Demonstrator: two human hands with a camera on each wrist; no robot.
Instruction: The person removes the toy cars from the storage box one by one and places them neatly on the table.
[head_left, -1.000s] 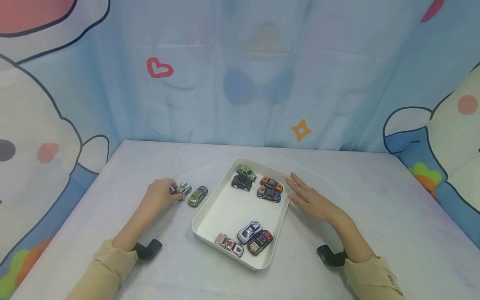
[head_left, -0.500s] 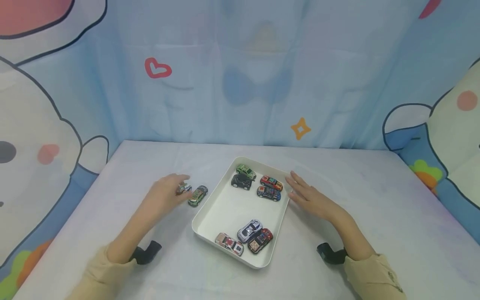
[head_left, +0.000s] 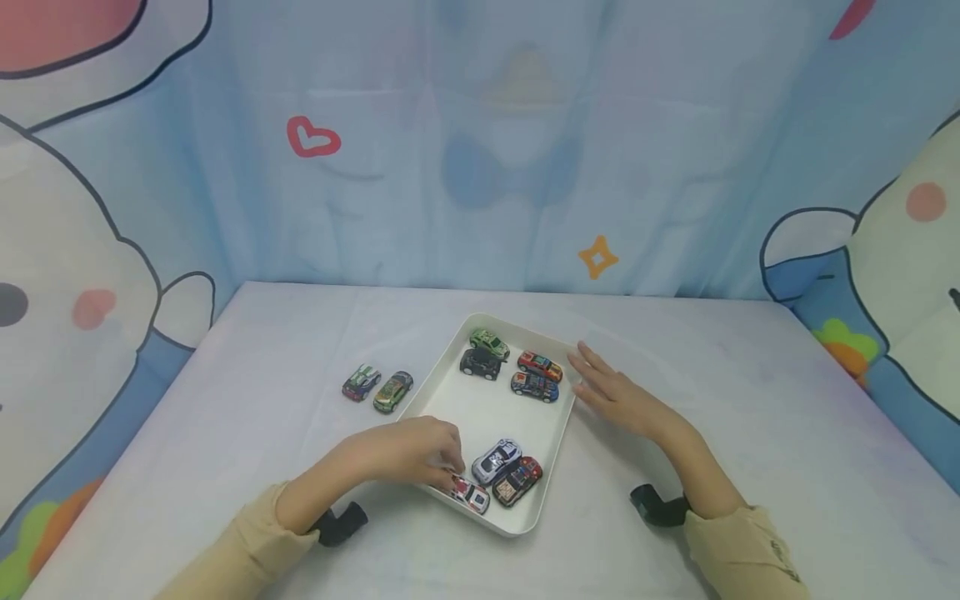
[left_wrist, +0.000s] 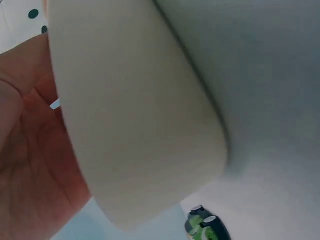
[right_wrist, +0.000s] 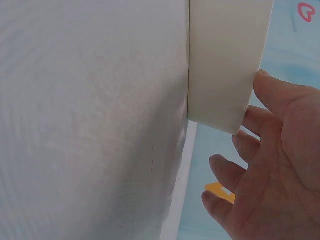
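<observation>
Well, the person's left hand [head_left: 420, 450] reaches over the near left corner of the white tray [head_left: 442, 421], its fingers curled down onto the white and red toy car [head_left: 468, 494] that lies at the tray's near edge. The fingertips appear to pinch or rest on that car's rear end; from where I stand I cannot tell for sure whether the car is gripped or only touched. The right hand [head_left: 611, 392] lies with its fingers spread and relaxed on the table, touching the outside of the tray's far right wall, as if steadying it.

Judging by how things lie, the cars are being taken out of the tray and lined up on the cloth. Two are out already: a dark car with green and white stripes [head_left: 362, 382] and a green and brown car [head_left: 393, 391] sit side by side on the table, just left of the tray. Seven remain inside. At the far end are a green car [head_left: 490, 342], a black car [head_left: 481, 363], a red car [head_left: 540, 365] and a blue car [head_left: 535, 386]. At the near end, just beside the white and red one, are a silver car [head_left: 497, 461] and a dark red car [head_left: 517, 481]. So the work looks barely begun, with most of it left.
</observation>
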